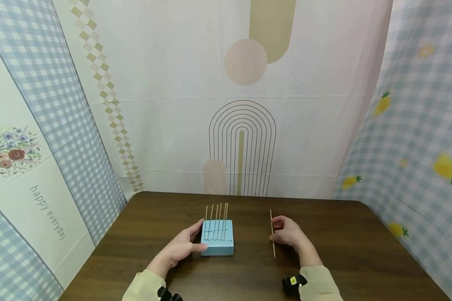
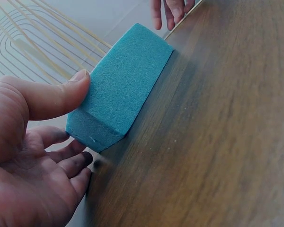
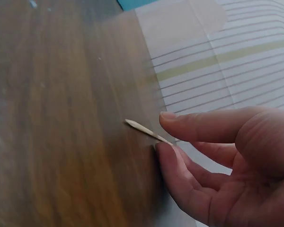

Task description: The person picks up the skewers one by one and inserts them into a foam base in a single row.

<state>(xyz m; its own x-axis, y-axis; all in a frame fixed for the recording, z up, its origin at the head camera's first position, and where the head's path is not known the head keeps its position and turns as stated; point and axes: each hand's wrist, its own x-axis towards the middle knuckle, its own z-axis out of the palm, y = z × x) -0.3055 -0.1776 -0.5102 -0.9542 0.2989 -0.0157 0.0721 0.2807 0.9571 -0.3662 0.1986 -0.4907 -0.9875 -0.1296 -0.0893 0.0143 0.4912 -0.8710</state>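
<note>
A pale blue foam block [image 1: 217,250] sits on the table with several thin wooden sticks [image 1: 216,221] standing in its top. My left hand [image 1: 181,246] holds the block by its left side. In the left wrist view, the thumb [image 2: 71,92] presses the top edge while the fingers reach around the side. Right of the block, my right hand [image 1: 288,232] has its thumb and fingertips around a loose wooden stick [image 1: 273,250]. That stick points away from me, low over the table. In the right wrist view, its pointed end [image 3: 137,126] juts out between thumb and finger.
The brown wooden table [image 1: 248,276] extends around both hands. Behind it hangs a white patterned cloth [image 1: 173,125], with checked cloths at the left and right sides. A black wrist strap device [image 1: 291,284] sits at the right sleeve.
</note>
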